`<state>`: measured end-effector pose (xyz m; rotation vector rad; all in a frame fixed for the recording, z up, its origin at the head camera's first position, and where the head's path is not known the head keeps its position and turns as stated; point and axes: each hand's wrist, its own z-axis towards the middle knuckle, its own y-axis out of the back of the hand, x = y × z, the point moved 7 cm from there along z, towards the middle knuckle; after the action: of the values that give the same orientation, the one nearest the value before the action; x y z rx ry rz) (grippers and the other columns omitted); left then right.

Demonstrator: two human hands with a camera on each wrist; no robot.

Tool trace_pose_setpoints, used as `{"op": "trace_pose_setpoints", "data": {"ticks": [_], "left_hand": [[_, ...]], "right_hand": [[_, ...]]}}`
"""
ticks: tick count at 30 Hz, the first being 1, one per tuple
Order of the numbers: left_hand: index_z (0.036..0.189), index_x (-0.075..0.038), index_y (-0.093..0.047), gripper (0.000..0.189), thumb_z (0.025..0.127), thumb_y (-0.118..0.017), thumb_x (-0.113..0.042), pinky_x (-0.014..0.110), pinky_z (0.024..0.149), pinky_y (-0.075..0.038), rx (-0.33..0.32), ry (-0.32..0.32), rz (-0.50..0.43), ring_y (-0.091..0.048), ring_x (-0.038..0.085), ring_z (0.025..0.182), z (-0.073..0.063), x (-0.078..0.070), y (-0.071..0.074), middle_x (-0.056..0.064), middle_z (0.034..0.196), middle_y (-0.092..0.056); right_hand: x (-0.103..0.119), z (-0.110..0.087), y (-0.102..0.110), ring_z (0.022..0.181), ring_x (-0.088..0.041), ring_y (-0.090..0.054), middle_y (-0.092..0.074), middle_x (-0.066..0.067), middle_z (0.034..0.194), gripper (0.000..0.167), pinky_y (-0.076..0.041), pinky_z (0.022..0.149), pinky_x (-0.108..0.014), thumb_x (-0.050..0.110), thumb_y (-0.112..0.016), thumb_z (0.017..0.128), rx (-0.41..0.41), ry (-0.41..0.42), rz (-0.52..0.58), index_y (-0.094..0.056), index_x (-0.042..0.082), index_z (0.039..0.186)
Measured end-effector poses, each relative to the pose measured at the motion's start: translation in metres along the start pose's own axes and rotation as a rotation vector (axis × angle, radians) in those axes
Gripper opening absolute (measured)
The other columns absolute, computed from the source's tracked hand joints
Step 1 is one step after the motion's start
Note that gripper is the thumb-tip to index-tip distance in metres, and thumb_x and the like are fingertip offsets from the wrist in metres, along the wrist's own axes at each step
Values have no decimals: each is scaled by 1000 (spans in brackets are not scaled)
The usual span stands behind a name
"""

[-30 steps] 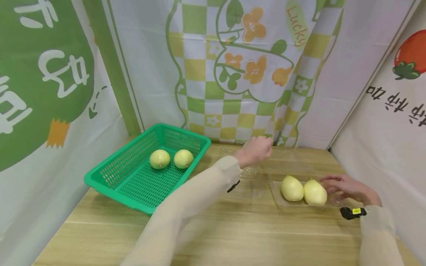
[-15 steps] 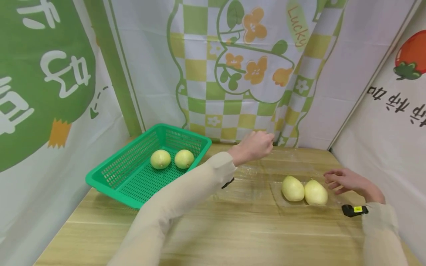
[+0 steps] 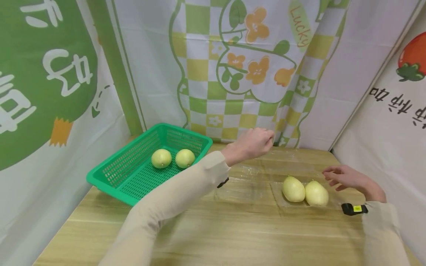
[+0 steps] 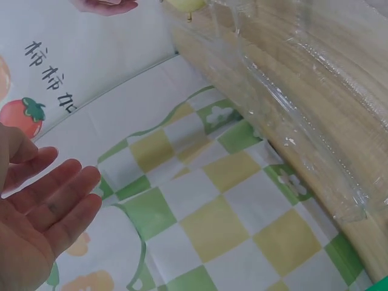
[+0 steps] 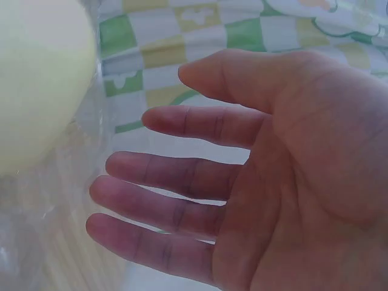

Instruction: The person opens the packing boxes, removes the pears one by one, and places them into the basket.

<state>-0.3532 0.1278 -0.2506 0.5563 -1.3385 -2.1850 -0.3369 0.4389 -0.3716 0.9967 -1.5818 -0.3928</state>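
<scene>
Over the last second the right hand (image 3: 349,179) has moved off the right-hand pear (image 3: 317,193); its fingers are spread, touching nothing. That pear and the adjoining left-hand pear (image 3: 293,188) thus rest unsupported by it in the clear plastic container (image 4: 276,94). The left hand (image 3: 249,142), fingers loosely extended, holds nothing. Two further pears (image 3: 161,159) lie in the green basket (image 3: 106,186).
</scene>
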Motion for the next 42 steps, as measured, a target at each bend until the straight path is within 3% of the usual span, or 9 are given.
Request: {"op": "trace_pose_setpoints", "data": {"ticks": [4,12,19,27,33,42], "left_hand": [[89,-15,-62,17,97,-47,-12,18,53,-42,-22,-13,-9,-51,9,65,-6,-1,4,-4,79,-60],[84,-16,-58,21,100,-44,-14,18,53,-39,-41,-13,-25,-48,8,63,-16,2,18,-5,75,-57],[96,-12,-66,20,100,-46,-13,17,63,-47,-87,-27,-89,-55,7,71,-28,2,37,-4,83,-64],[108,-10,-68,23,102,-46,-14,20,75,-54,-125,-9,-126,-64,8,84,-44,8,53,-3,98,-71],[113,-6,-68,23,101,-49,-12,24,86,-56,-175,-3,-170,-68,12,97,-57,14,67,2,105,-72],[117,-5,-67,24,100,-51,-14,27,90,-57,-239,32,-183,-69,16,101,-79,23,88,6,113,-72]], "right_hand": [[13,-3,-1,114,-47,-60,-45,-42,137,55,-61,83,-43,28,-41,106,-2,51,-32,-37,-14,141],[45,-3,-4,115,-46,-60,-47,-38,139,54,-60,83,-41,29,-42,106,-9,114,-96,-38,-11,142],[71,0,-11,109,-40,-63,-56,-35,131,48,-61,79,-41,26,-45,105,-19,162,-148,-45,-9,138],[89,3,-20,102,-38,-67,-63,-32,121,40,-61,72,-38,22,-49,104,-130,236,-256,-53,-6,131],[100,5,-27,105,-41,-66,-65,-29,120,38,-59,80,-47,20,-51,103,-216,291,-352,-54,-5,131],[110,19,-46,104,-37,-66,-66,-26,119,40,-58,81,-47,23,-51,103,-223,306,-392,-52,-3,133]]}}
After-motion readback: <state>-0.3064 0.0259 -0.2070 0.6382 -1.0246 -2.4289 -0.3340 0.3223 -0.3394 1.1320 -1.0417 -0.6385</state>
